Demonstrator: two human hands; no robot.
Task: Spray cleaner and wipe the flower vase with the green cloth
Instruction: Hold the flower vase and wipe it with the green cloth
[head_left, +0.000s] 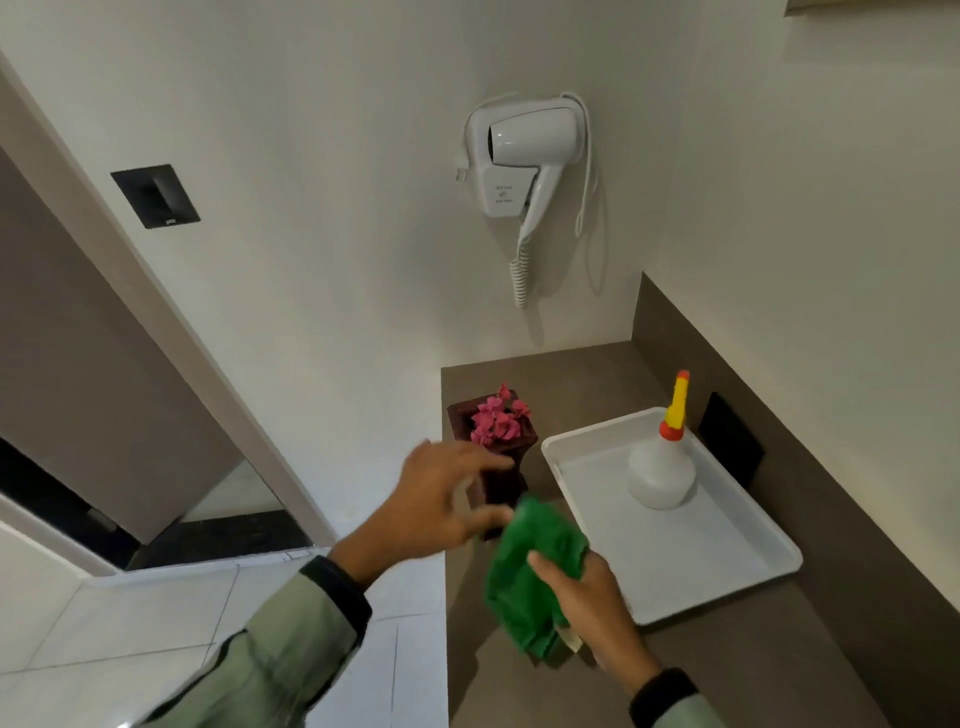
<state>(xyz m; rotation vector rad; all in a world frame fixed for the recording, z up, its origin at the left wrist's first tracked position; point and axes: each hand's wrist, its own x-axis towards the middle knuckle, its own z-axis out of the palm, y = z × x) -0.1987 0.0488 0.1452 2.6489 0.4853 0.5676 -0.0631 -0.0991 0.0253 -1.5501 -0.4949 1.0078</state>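
Note:
A dark red square vase (501, 480) with pink flowers (497, 420) stands at the left edge of the brown counter (727, 675). My left hand (441, 499) hovers open just in front of the vase, fingers spread and blurred, hiding its lower left side. Whether it touches the vase I cannot tell. My right hand (592, 592) grips the bunched green cloth (530, 566), which hangs right beside the vase's base. A clear spray bottle (661, 473) with a yellow and orange nozzle stands upright in a white tray (727, 587) to the right.
A white hair dryer (524, 156) hangs on the wall above the counter, its coiled cord dangling. A black socket plate (730, 447) sits on the backsplash behind the tray. The counter ends just left of the vase, with tiled floor (130, 623) below.

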